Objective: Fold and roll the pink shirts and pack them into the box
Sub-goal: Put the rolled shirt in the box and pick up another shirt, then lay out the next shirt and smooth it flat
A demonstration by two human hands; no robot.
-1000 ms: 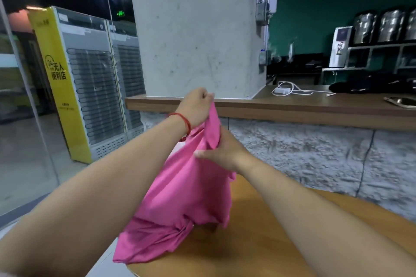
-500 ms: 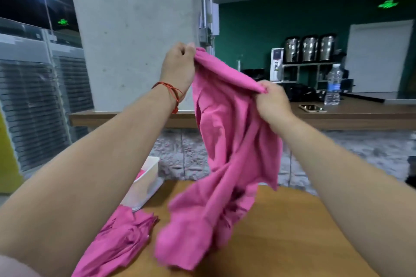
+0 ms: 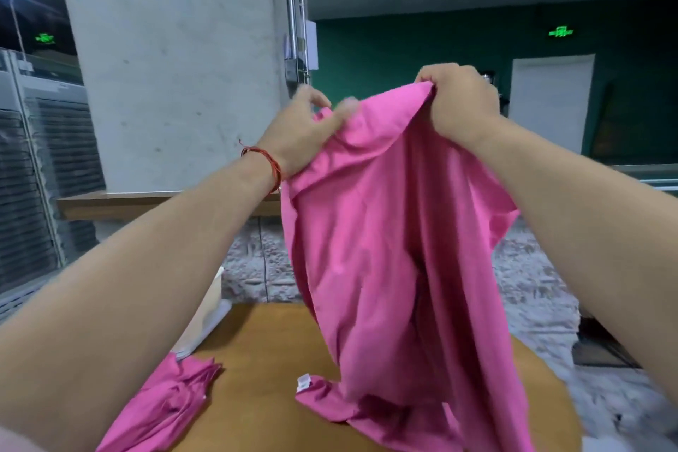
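Observation:
I hold a pink shirt up in front of me over the wooden table. My left hand, with a red string on its wrist, pinches the shirt's upper left edge. My right hand grips the upper right edge, higher up. The shirt hangs down and its lower end, with a white label, lies on the table. A second pink shirt lies crumpled at the table's left front. The white box stands at the left of the table, mostly hidden behind my left forearm.
A grey concrete pillar rises behind a wooden counter ledge. Grey louvred cabinets stand at the far left. A stone-faced wall runs behind the table, with a green wall and a white door at the back right.
My hands have moved apart and the right hand has risen, spreading the shirt's top edge wider. The camera view has shifted further right. The shirt's lower end now lies on the table.

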